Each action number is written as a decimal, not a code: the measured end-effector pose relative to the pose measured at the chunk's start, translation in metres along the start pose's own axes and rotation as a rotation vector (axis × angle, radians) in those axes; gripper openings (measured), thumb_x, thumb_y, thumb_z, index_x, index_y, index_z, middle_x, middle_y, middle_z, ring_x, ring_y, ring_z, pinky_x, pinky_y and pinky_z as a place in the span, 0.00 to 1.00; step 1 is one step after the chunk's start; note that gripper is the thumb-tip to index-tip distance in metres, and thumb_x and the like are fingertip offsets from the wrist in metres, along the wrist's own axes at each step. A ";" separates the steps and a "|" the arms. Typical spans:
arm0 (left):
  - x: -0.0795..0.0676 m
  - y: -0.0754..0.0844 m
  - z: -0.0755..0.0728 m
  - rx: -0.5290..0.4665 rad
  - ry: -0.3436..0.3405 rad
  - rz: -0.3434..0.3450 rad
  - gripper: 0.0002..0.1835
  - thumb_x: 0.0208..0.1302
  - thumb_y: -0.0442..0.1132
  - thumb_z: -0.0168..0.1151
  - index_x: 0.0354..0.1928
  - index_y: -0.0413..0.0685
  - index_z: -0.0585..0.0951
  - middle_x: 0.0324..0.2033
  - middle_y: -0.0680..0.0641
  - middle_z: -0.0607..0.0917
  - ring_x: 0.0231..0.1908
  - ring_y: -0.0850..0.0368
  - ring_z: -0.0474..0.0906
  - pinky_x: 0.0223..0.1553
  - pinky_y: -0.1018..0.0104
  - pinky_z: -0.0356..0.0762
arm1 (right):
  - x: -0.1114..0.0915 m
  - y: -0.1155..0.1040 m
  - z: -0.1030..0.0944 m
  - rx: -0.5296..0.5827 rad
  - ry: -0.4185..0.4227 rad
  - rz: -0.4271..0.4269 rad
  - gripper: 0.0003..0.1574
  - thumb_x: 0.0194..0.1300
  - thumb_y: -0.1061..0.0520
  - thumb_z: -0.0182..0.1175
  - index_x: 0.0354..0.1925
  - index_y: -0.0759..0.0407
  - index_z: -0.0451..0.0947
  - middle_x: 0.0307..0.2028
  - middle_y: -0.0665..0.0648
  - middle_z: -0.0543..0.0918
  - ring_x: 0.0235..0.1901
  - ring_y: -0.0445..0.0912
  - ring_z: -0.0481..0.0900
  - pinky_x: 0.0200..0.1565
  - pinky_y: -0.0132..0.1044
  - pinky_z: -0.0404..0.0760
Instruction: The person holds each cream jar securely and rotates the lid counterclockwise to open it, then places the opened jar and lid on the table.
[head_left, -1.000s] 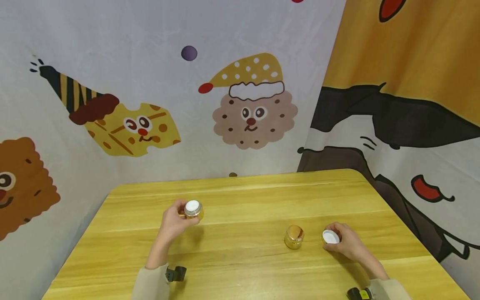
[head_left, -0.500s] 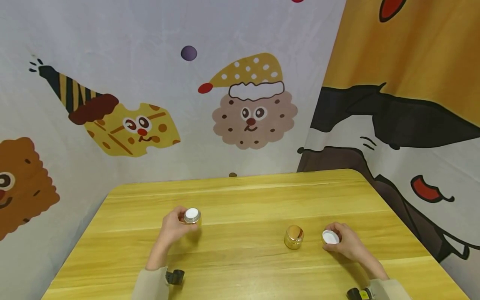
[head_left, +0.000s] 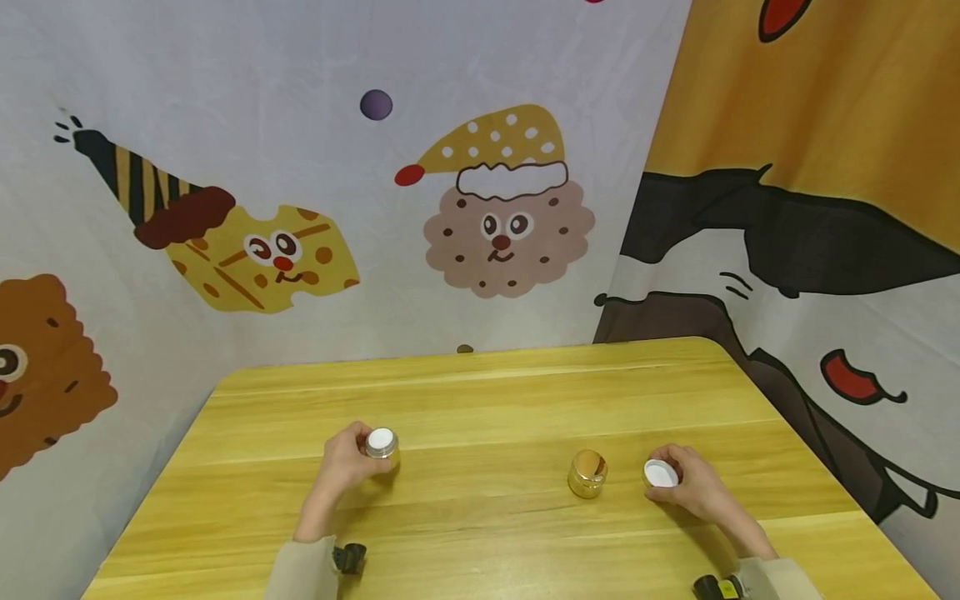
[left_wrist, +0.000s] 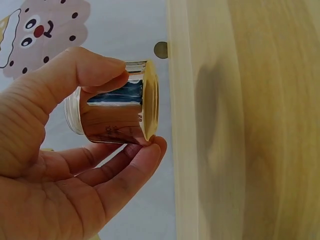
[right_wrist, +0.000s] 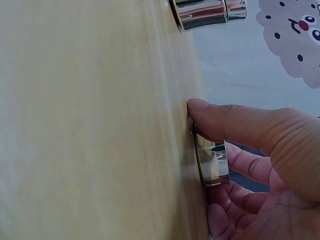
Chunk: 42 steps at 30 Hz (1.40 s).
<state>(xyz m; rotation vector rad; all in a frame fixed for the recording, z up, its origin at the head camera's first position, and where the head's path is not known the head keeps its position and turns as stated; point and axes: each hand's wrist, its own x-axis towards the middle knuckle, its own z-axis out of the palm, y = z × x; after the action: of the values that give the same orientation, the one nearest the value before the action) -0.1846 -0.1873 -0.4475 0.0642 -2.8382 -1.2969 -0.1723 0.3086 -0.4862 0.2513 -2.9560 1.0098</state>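
In the head view my left hand [head_left: 349, 457] grips a small gold cosmetic jar [head_left: 383, 447] by its sides. The jar has no lid on, and its white top faces up. Thumb and fingers wrap the shiny gold wall of this jar [left_wrist: 117, 110] in the left wrist view, where a gap shows between its base and the table. On the right, my right hand [head_left: 693, 483] pinches a gold lid [head_left: 661, 474] by its rim, white inside upward. That lid [right_wrist: 212, 160] lies at the tabletop in the right wrist view.
A second gold jar [head_left: 588, 474], with its lid on, stands upright on the wooden table [head_left: 480, 533], left of my right hand. Behind the table hangs a cloth [head_left: 405, 325] printed with cartoon food.
My left hand has lowered the jar toward the tabletop, shifting it slightly left. My right hand, the lid in it and the second jar stay in place.
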 end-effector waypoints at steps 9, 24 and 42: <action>-0.001 -0.001 0.002 0.024 0.000 0.009 0.22 0.37 0.28 0.74 0.36 0.33 0.75 0.30 0.42 0.78 0.33 0.49 0.73 0.36 0.54 0.74 | 0.000 0.000 0.001 -0.008 0.009 0.006 0.30 0.38 0.59 0.76 0.41 0.63 0.75 0.35 0.57 0.75 0.31 0.45 0.69 0.31 0.35 0.70; 0.001 -0.005 0.006 0.011 -0.039 -0.001 0.22 0.38 0.26 0.74 0.38 0.31 0.76 0.33 0.39 0.80 0.36 0.46 0.75 0.39 0.51 0.76 | 0.000 0.000 0.000 -0.007 0.013 0.010 0.29 0.39 0.58 0.76 0.41 0.63 0.75 0.35 0.57 0.75 0.31 0.46 0.69 0.31 0.35 0.69; 0.001 -0.014 0.011 0.053 -0.073 0.012 0.24 0.38 0.28 0.73 0.39 0.30 0.72 0.34 0.38 0.79 0.36 0.43 0.77 0.39 0.51 0.77 | 0.001 0.001 0.001 -0.006 0.015 -0.006 0.29 0.39 0.59 0.76 0.41 0.63 0.75 0.35 0.57 0.75 0.31 0.45 0.68 0.31 0.34 0.69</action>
<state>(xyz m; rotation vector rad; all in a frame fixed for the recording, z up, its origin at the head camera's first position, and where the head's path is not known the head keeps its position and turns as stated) -0.1855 -0.1878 -0.4656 0.0009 -2.9294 -1.2473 -0.1736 0.3088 -0.4874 0.2513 -2.9423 0.9977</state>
